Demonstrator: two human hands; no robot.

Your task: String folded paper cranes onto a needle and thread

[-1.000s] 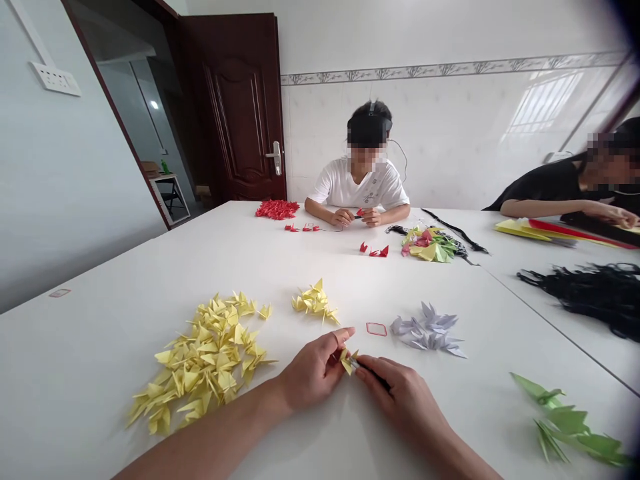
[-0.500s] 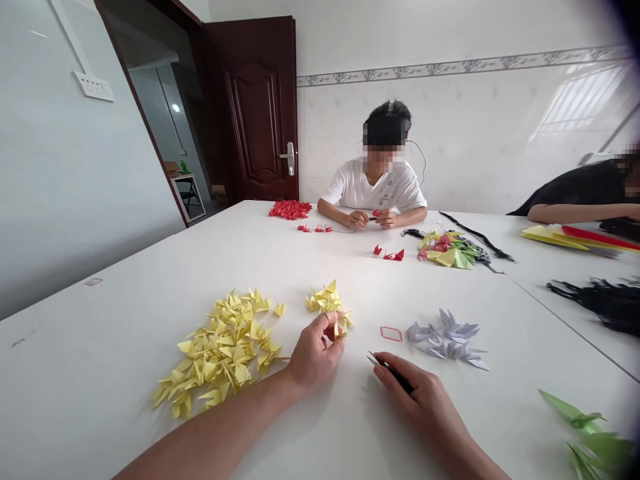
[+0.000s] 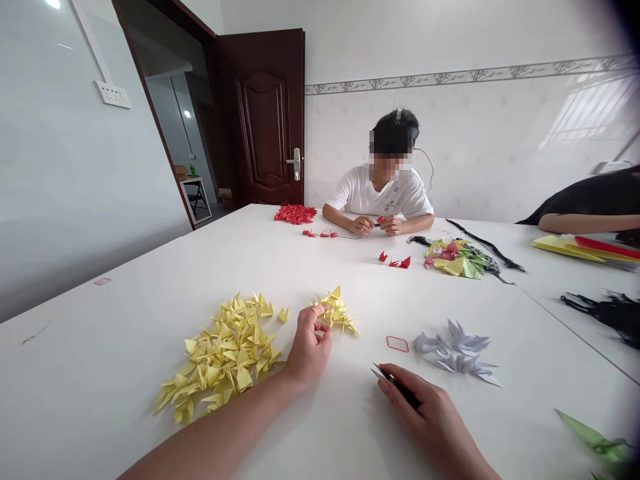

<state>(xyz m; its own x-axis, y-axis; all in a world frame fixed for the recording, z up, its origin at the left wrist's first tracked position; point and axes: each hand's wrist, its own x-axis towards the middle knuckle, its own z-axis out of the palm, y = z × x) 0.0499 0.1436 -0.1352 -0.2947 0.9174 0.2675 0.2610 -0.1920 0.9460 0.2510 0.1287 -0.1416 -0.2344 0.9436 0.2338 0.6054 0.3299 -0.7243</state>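
My left hand (image 3: 311, 341) is at the near left edge of a small group of yellow paper cranes (image 3: 340, 313), its fingers loosely curled and a little apart, with no crane visibly gripped. To its left spreads a larger heap of yellow cranes (image 3: 230, 353). My right hand (image 3: 425, 407) holds dark tweezers (image 3: 403, 389) low over the white table, their pale tips slightly apart and pointing left, with nothing between them. White paper cranes (image 3: 457, 353) lie beyond and to the right of that hand.
Across the table (image 3: 125, 340), a person in a white shirt (image 3: 383, 190) handles a red piece, near red cranes (image 3: 295, 214). Mixed coloured cranes (image 3: 460, 259), black cords (image 3: 605, 313), coloured sheets (image 3: 575, 247) and green paper pieces (image 3: 595, 440) lie at the right.
My left hand has let go of a yellow crane, which rests with the small group, and drawn back slightly left. My right hand still holds the tweezers. The view has shifted slightly.
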